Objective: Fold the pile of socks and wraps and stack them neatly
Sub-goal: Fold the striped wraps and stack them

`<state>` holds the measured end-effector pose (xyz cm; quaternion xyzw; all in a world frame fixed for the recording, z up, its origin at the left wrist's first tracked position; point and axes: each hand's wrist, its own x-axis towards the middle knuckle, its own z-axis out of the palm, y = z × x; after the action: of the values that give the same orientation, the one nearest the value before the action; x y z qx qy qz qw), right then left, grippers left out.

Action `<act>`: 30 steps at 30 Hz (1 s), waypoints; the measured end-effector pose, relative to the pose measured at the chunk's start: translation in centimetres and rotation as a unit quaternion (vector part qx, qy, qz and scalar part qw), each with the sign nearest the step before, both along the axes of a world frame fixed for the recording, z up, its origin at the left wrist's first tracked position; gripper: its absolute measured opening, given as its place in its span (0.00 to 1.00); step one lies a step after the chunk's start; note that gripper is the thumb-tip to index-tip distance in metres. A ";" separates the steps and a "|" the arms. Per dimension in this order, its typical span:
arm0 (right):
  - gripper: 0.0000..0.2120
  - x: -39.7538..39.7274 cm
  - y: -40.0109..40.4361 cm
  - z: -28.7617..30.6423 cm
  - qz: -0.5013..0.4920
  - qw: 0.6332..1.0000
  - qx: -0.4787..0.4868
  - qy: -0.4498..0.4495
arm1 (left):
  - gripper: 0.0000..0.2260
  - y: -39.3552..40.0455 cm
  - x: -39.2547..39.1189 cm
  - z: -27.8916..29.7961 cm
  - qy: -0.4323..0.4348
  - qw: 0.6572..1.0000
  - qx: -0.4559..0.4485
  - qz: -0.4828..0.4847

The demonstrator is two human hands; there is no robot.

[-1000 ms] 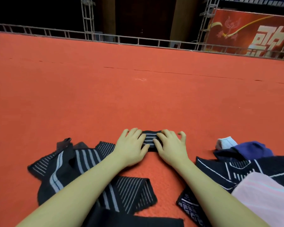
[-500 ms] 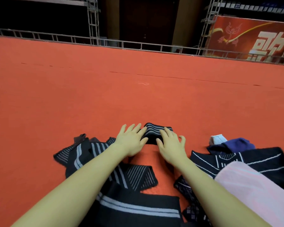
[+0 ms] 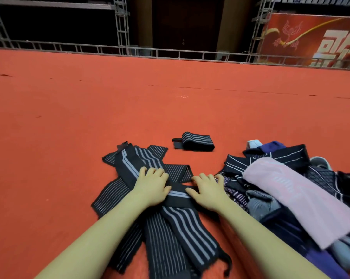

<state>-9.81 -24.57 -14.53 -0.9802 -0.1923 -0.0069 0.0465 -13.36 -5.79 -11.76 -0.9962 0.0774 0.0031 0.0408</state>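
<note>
Both hands lie flat, fingers straight, on one dark striped wrap (image 3: pixel 177 195) whose long axis runs crosswise between them, the left hand (image 3: pixel 152 187) on its left part and the right hand (image 3: pixel 207 191) on its right end, equally near.

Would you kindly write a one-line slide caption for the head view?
Both hands reach into loose striped wraps; one folded wrap lies apart on the carpet.

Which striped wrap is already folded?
The small folded wrap lying alone on the carpet beyond both hands; the other wraps lie unfolded and overlapping.
</note>
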 end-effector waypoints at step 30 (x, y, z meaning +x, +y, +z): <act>0.04 -1.8 -12.6 9.0 -0.139 0.864 0.037 -0.483 | 0.15 -13.3 0.0 4.3 -0.140 0.949 -0.261 -0.105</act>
<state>-11.62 -37.19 -5.54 -0.8685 -0.0523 -0.4927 -0.0169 -13.33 -19.08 -7.41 -0.9487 0.1735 -0.1606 -0.2097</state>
